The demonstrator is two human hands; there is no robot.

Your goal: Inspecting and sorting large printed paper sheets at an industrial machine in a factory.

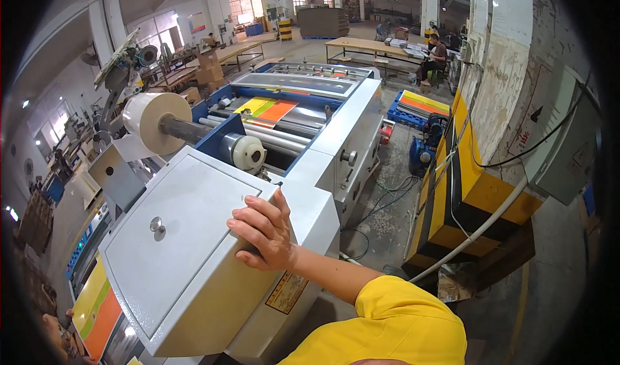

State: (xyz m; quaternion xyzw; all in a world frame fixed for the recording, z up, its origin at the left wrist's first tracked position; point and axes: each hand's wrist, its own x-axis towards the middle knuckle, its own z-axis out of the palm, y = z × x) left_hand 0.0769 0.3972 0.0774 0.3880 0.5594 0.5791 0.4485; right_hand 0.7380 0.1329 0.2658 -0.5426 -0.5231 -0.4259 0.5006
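Note:
My left hand [261, 231] rests on the right edge of the grey hinged cover [174, 236] of a large laminating machine [323, 145]. Its fingers are bent onto the cover's top and the thumb is spread upward; it holds nothing. The yellow sleeve [394, 326] of that arm enters from the bottom edge. A round lock knob [156, 224] sits left of the hand. Behind the cover, a roll of clear film [155, 123] hangs on a steel shaft over several rollers [271, 136]. My right hand is out of view.
Orange, yellow and green printed sheets [266, 110] lie on the machine bed, with more sheets [97, 310] at the lower left. A yellow and black cabinet [468, 191], a blue pump [423, 152], cables and a white hose [478, 233] stand to the right. A seated person [436, 58] works far back.

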